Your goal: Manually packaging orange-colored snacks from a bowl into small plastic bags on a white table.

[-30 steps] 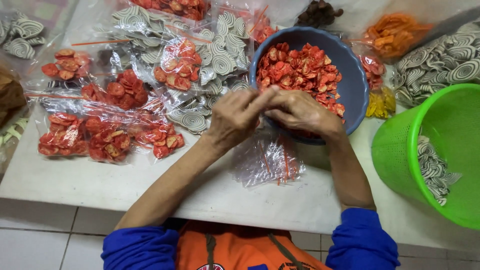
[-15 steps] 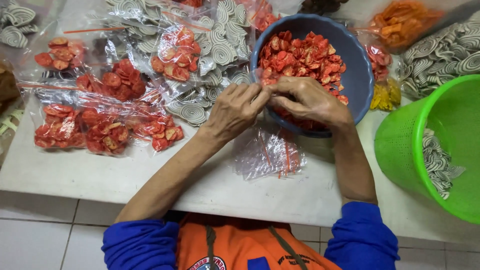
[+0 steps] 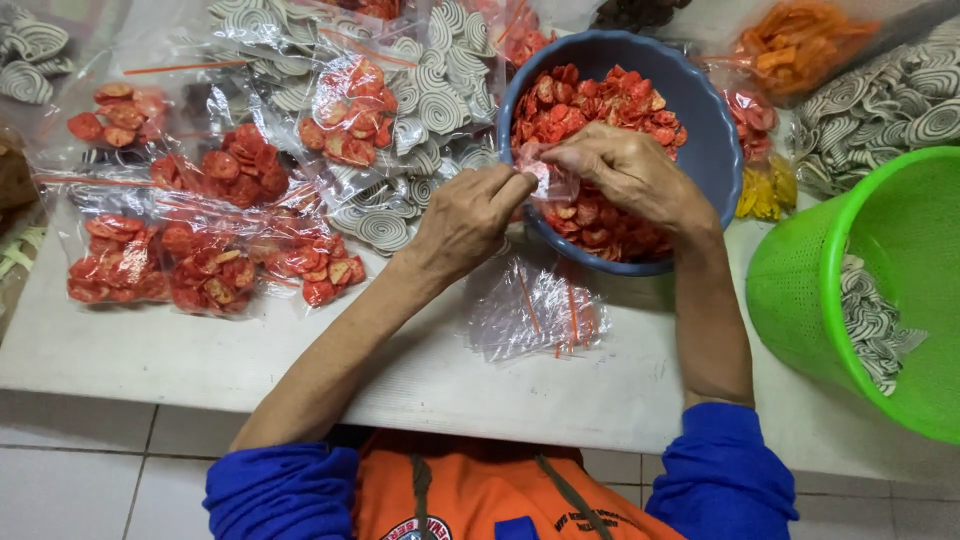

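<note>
**Bag mouth now open over the bowl**

Both hands moved up over the blue bowl (image 3: 700,150) since a second ago. Left hand (image 3: 465,225) and right hand (image 3: 625,170) each pinch an edge of one small clear bag (image 3: 545,178), now pulled apart. One stack of empty bags (image 3: 535,310) nearest me. One green basket (image 3: 870,290). Filled red-chip bags (image 3: 200,260): six or so, overlapping.

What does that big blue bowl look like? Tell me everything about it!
The blue bowl is round and deep, with a smooth, dull grey-blue wall that looks like plastic. It sits upright on the white table and holds a heap of red chips. The left hand and right hand hover over its near rim, pinching a small clear bag. Filled bags crowd its left side, and a green basket stands to its right.
</note>
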